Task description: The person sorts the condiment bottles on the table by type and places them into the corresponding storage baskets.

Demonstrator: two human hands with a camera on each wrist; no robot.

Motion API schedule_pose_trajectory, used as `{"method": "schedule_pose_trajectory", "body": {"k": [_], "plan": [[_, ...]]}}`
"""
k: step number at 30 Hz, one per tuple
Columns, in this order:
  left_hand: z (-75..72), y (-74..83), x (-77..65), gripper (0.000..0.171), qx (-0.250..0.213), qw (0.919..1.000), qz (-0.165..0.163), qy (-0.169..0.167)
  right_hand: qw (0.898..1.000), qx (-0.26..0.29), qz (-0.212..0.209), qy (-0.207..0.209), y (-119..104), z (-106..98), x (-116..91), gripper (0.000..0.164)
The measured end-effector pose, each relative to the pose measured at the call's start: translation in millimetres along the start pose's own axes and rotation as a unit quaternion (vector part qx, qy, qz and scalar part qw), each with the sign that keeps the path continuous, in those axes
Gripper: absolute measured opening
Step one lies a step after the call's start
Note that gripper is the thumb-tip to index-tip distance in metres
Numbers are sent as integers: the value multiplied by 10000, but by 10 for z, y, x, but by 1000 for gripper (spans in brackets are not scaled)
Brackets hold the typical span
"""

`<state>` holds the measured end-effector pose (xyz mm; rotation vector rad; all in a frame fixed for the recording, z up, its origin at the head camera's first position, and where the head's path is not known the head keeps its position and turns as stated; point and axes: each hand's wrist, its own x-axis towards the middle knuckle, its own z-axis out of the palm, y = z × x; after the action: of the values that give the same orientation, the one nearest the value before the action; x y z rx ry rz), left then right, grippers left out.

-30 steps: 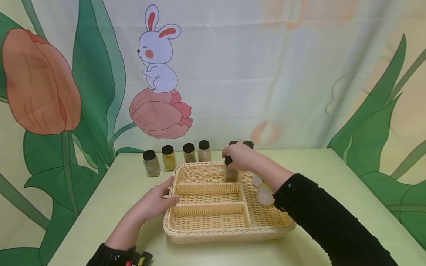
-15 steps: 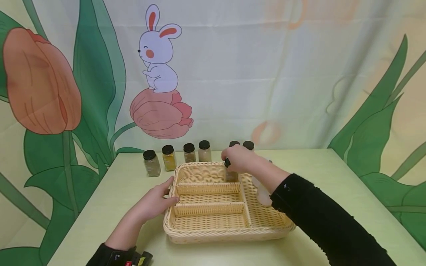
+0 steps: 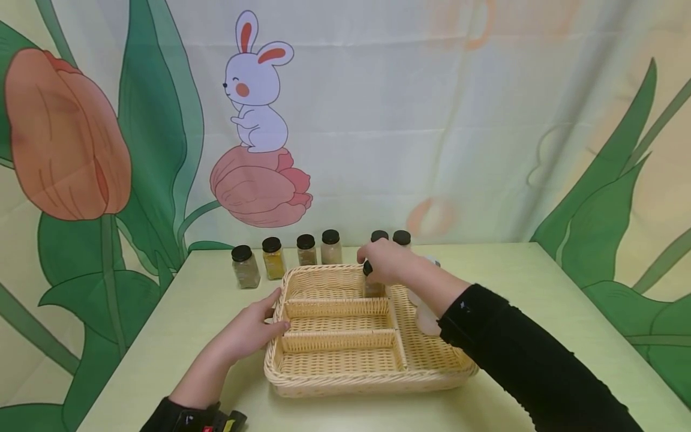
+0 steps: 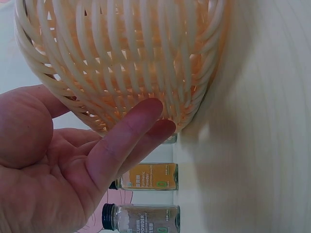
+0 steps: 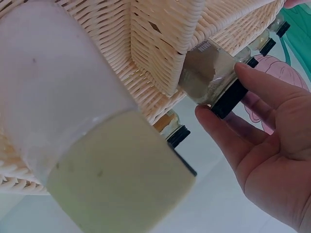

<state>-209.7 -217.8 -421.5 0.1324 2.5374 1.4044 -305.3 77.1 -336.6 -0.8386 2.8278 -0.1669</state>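
A light woven basket with several compartments stands on the table. My right hand pinches a spice jar by its black lid, at the right end of the back left compartment. In the right wrist view this jar shows brown powder behind glass, its lid between thumb and fingers. My left hand holds the basket's left side, thumb over the rim and fingers along the outer wall. In the left wrist view, two fingertips lie against the weave. Pale rounded containers sit in the right compartment, partly hidden by the right arm.
Behind the basket stand several black-lidded jars, among them a cumin powder jar and a turmeric powder jar on the left. Two more jars, including the rightmost jar, stand behind the right hand. A printed curtain hangs at the table's back edge.
My right hand has shifted slightly left and down at the jar, whose lid sits a little lower. The left hand and the basket have stayed in place.
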Motion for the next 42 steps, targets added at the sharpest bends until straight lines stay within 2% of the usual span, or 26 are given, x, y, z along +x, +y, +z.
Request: {"method": "schedule_pose_trajectory", "body": {"k": [10, 24, 29, 33, 38, 42], "plan": [[6, -6, -4, 82, 5, 10000, 26, 6, 9997, 48, -219, 81, -13, -81, -56, 47], [-1, -18, -4, 82, 33, 10000, -11, 25, 9933, 692, -562, 739, 90, -525, -311, 55], [7, -10, 2, 82, -14, 10000, -21, 18, 9884, 978, -564, 1020, 175, -628, -437, 56], [10, -10, 5, 82, 56, 10000, -44, 39, 9857, 1189, -495, 1091, 260, -680, -513, 57], [13, -17, 10, 82, 183, 9998, -39, 68, 9854, 1163, -330, 1196, 349, -753, -630, 56], [13, -15, 13, 82, 223, 9997, -21, 73, 9817, 1334, -378, 1306, 448, -762, -746, 58]]}}
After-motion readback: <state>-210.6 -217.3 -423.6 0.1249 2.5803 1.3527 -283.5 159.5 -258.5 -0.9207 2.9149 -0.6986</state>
